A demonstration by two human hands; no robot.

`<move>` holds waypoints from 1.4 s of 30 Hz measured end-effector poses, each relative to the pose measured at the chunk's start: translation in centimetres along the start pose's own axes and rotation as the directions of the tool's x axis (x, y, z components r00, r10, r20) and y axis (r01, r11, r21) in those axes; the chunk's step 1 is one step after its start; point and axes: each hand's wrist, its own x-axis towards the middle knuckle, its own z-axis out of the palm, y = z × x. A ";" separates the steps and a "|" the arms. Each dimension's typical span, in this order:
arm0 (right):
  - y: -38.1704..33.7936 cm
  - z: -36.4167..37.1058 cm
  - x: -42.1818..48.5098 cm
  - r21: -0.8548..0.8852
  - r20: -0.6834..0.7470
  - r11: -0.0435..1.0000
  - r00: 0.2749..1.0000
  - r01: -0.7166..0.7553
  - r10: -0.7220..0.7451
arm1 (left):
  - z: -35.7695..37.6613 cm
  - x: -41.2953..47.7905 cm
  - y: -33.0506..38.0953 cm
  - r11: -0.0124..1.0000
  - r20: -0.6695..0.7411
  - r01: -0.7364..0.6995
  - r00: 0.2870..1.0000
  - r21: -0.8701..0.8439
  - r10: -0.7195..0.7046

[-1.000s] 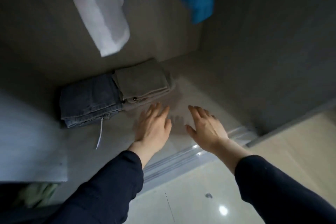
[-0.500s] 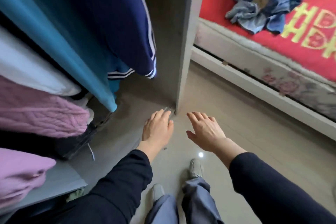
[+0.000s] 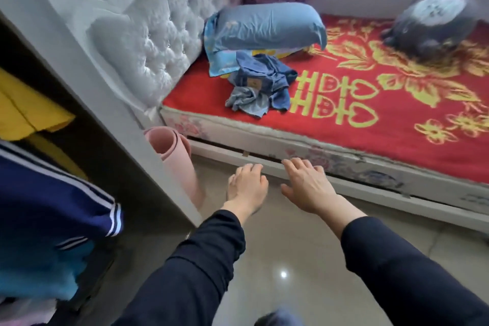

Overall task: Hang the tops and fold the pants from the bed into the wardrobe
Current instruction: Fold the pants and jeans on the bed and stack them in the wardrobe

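Observation:
A crumpled pair of blue jeans (image 3: 260, 86) lies on the red bed cover (image 3: 383, 92) near the pillow end. My left hand (image 3: 247, 186) and my right hand (image 3: 307, 185) are stretched out palm down over the floor, just short of the bed's side rail. Both hold nothing, fingers straight. The jeans lie well beyond the fingertips. At the left stands the open wardrobe (image 3: 105, 119), with a navy striped top (image 3: 53, 206) and a yellow garment (image 3: 23, 111) hanging in it.
A blue pillow (image 3: 264, 26) leans against the tufted grey headboard (image 3: 148, 42). A dark plush toy (image 3: 434, 24) sits at the far right of the bed. A rolled pink mat (image 3: 172, 151) stands between wardrobe and bed. Glossy tile floor (image 3: 291, 259) lies under my arms.
The view swung from the wardrobe floor with its folded pants, past the wardrobe side, to the bed. Both hands stayed extended and empty.

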 end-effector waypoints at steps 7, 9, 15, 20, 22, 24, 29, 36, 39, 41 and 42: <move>6.9 -3.3 5.6 0.032 0.000 0.997 0.998 -0.065 0.065 | -2.5 9.0 5.2 0.997 -0.030 -0.069 0.997 0.026 0.070; 8.5 -3.9 7.8 0.046 -0.005 0.996 0.997 -0.075 0.075 | -2.9 12.0 6.3 0.996 -0.050 -0.083 0.995 0.039 0.085; 13.1 -5.4 16.7 0.039 -0.007 0.996 0.997 -0.080 0.080 | -3.6 22.0 8.0 0.994 -0.073 -0.106 0.991 0.040 0.109; 16.2 -6.3 26.4 0.068 0.024 0.991 0.993 -0.113 0.112 | -3.8 32.3 7.9 0.995 -0.041 -0.090 0.995 0.036 0.092; 17.4 -6.2 30.2 0.071 0.056 0.990 0.992 -0.118 0.115 | -3.4 36.2 7.4 0.997 -0.013 -0.075 0.997 0.035 0.075; 18.5 -6.0 33.9 0.069 0.081 0.990 0.990 -0.124 0.118 | -3.1 39.8 7.0 0.998 0.024 -0.053 0.998 0.030 0.052; 21.0 -5.4 42.8 0.090 0.137 0.988 0.984 -0.124 0.111 | -2.4 47.8 5.1 1.000 0.066 0.018 0.998 0.001 -0.018; 23.4 -2.2 56.6 0.080 0.253 0.996 0.967 -0.046 0.024 | -0.4 59.6 -0.1 0.970 0.032 0.207 0.978 -0.127 -0.204; 23.6 -0.5 61.9 0.079 0.284 0.997 0.958 0.001 -0.023 | 0.4 64.5 -2.5 0.925 0.018 0.325 0.945 -0.196 -0.328; 23.6 0.7 65.0 0.080 0.297 0.996 0.953 0.031 -0.054 | 0.9 67.3 -3.9 0.886 -0.011 0.379 0.918 -0.266 -0.395; 23.5 1.3 66.5 0.081 0.297 0.996 0.953 0.042 -0.065 | 1.2 68.5 -4.5 0.863 -0.032 0.392 0.906 -0.318 -0.423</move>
